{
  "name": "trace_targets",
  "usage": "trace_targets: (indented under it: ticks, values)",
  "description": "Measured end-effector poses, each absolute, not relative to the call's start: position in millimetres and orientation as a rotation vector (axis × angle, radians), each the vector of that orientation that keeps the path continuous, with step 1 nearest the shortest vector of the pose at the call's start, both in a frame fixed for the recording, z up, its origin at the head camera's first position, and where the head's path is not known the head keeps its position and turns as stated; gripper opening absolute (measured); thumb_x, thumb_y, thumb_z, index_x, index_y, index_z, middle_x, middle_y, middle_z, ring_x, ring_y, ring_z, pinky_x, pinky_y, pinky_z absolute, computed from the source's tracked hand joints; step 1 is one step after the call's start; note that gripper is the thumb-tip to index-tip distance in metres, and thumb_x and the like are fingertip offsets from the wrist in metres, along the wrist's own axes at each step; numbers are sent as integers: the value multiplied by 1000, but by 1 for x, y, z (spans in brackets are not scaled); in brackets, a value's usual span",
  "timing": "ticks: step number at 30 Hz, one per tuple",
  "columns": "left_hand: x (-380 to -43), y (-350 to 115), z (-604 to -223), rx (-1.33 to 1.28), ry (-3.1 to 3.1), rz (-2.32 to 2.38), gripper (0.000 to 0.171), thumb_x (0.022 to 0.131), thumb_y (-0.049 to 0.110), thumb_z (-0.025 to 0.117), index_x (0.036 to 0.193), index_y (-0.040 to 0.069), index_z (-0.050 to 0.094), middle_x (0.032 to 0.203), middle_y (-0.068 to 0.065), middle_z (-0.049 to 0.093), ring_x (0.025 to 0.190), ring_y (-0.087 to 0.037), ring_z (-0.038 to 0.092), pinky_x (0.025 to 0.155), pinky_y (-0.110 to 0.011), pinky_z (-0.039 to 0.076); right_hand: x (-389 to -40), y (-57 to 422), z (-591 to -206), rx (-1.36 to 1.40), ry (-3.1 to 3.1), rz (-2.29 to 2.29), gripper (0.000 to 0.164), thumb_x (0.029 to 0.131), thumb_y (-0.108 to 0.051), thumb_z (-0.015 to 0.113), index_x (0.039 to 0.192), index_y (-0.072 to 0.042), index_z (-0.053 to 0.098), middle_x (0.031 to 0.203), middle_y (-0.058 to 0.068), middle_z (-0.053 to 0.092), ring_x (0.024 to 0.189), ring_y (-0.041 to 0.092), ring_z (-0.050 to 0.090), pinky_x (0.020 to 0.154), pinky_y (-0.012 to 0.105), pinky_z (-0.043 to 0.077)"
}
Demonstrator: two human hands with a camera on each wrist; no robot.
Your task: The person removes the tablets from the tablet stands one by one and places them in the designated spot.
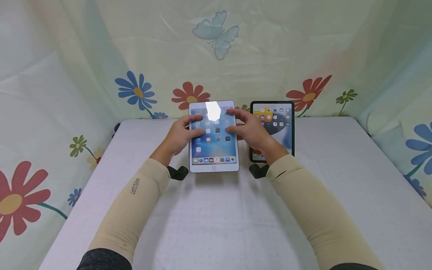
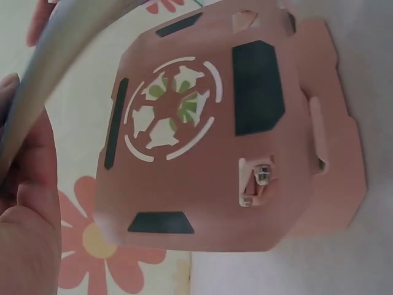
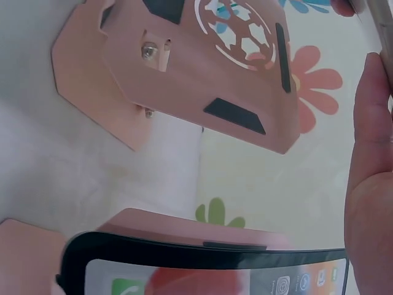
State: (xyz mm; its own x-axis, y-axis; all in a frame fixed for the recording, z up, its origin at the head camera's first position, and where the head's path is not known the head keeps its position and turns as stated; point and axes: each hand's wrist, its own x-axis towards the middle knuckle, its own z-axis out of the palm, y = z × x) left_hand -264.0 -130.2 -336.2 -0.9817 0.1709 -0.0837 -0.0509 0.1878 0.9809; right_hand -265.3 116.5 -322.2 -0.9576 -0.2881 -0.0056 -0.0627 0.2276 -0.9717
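Between my two hands is a white tablet point(image 1: 214, 150), its lit screen showing rows of app icons and a bright glare near the top. The left hand point(image 1: 178, 135) grips its left edge, thumb and a finger lying over the front. My right hand point(image 1: 252, 129) holds the right edge the same way. Behind the tablet, a pink metal tablet stand point(image 2: 184, 196) with dark pads and a round cut-out pattern faces the left wrist view. A gap shows between the stand and the tablet there. In the head view the tablet hides this stand.
Right of the white tablet, a black-framed tablet point(image 1: 289, 138) leans upright, partly behind the right forearm. The right wrist view shows a second pink stand point(image 3: 184, 226) behind it. A white-covered table point(image 1: 216, 221) meets a flower-printed curtain point(image 1: 162, 45) at the back and sides.
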Motion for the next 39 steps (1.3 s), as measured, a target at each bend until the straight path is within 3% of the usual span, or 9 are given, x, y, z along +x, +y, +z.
trace_targets:
  ticks: [9, 25, 39]
  values:
    - [-253, -138, -341, 196, 2318, 1809, 50, 93, 15, 73, 141, 19, 57, 150, -7, 39, 124, -30, 53, 98, -42, 50, -254, 119, -330, -399, 2233, -1851, 61, 95, -7, 69, 151, -14, 44, 146, 7, 44, 113, 31, 62, 86, 35, 57]
    - [-235, -153, -349, 242, 2339, 1731, 48, 94, 14, 73, 139, 15, 56, 147, -9, 42, 124, -32, 53, 98, -42, 51, -235, 108, -346, -296, 2131, -1906, 59, 93, -12, 73, 146, -19, 49, 140, 4, 48, 114, 29, 61, 88, 36, 56]
    - [-228, -173, -360, 199, 2365, 1664, 51, 93, 15, 74, 140, 14, 55, 151, -10, 40, 123, -34, 54, 98, -41, 50, -230, 94, -360, -408, 2173, -1835, 57, 93, -9, 71, 146, -13, 50, 136, 10, 53, 109, 31, 62, 85, 38, 57]
